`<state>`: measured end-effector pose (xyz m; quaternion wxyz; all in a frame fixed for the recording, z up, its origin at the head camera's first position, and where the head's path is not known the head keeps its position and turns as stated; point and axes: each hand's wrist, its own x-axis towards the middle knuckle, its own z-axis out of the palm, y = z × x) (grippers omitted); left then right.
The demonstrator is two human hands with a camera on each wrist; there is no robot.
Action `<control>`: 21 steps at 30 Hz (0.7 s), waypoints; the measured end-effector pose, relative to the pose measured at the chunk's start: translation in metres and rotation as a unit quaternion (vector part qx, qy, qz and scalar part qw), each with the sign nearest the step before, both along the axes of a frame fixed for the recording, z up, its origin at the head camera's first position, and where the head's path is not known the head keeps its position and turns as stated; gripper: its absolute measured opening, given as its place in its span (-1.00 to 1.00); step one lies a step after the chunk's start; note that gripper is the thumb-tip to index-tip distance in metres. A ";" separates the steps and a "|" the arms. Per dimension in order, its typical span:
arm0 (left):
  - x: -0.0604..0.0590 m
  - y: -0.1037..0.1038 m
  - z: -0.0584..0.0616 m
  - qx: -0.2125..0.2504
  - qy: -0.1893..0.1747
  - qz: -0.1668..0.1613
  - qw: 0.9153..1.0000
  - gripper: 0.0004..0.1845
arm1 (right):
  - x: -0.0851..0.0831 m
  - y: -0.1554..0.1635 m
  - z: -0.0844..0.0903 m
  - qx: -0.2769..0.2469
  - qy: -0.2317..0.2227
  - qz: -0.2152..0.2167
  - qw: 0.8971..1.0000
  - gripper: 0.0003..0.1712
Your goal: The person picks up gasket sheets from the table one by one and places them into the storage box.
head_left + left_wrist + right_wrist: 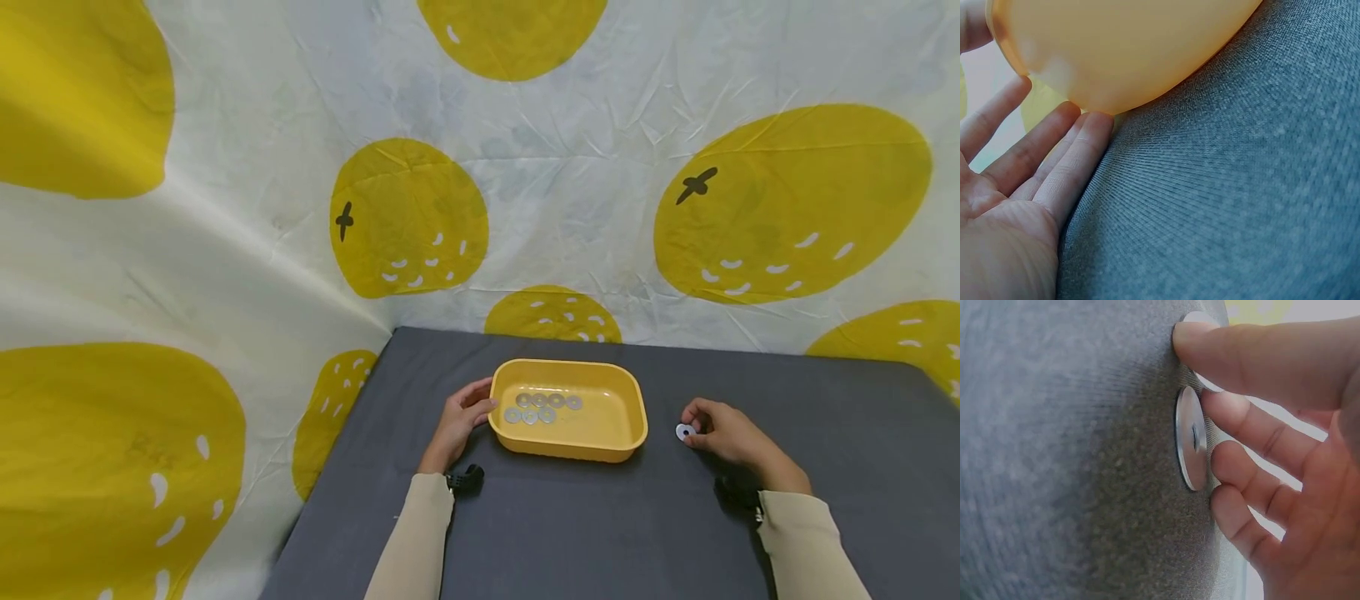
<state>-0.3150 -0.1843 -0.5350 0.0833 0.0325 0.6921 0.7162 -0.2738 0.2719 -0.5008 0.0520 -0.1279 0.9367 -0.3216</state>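
A yellow plastic tray (570,367) stands on the dark grey table (570,533) and holds several flat metal washers (542,408) in its left half. My left hand (463,415) lies at the tray's left end. Its straight fingers (1066,156) touch the tray's (1129,50) outer wall low down, and the thumb is near the rim. To the right of the tray a single washer (684,432) lies on the cloth. My right hand (699,427) curls round it: the fingertips (1222,409) touch the washer's (1191,437) edge, and the thumb reaches past its far side.
A white cloth backdrop with large yellow fruit prints (408,218) rises behind and to the left of the table. The table's left edge (330,475) runs close to my left forearm. Bare grey cloth lies in front of the tray and right of my right hand.
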 end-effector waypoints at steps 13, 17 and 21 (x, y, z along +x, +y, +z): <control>0.004 -0.001 -0.003 -0.004 0.008 -0.002 1.000 -0.49 | 0.002 -0.006 0.001 0.017 0.006 0.001 1.000 -0.76; 0.002 -0.002 -0.004 -0.004 0.011 -0.002 1.000 -0.49 | 0.002 -0.007 0.000 0.018 0.015 0.010 1.000 -0.77; 0.001 -0.001 -0.006 -0.005 0.013 -0.003 1.000 -0.50 | 0.001 -0.006 -0.001 0.017 0.026 -0.002 1.000 -0.76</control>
